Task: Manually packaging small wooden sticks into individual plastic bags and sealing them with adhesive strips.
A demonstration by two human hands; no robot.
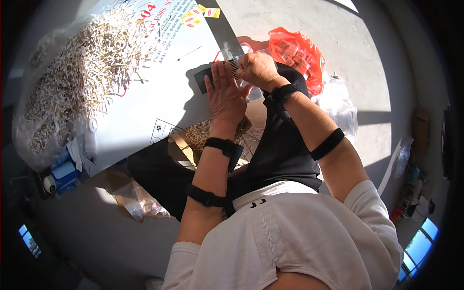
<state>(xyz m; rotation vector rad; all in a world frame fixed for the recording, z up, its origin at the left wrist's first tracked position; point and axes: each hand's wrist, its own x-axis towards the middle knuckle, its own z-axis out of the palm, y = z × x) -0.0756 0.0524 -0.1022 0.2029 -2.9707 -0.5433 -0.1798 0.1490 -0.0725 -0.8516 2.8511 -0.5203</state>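
Observation:
At the table's right edge my left hand point(224, 87) lies flat with its fingers stretched out, over a dark flat board point(203, 79). My right hand point(260, 69) is closed just beside it, and what its fingers hold is hidden. Between the two hands a short striped row, like comb teeth or thin sticks side by side point(234, 66), shows next to my left fingertips. A big heap of thin white and brown sticks point(92, 63) covers the table's left part, partly in clear plastic. Below my left hand, an open cardboard box point(181, 146) at my lap holds more such sticks.
The white printed table top point(145, 104) has small yellow cards point(211, 13) at its far edge. Right of my hands, a red plastic bag point(316, 53) holds small clear packs. Clear plastic bags point(338, 104) lie below it. A blue box point(65, 174) stands at the table's near left.

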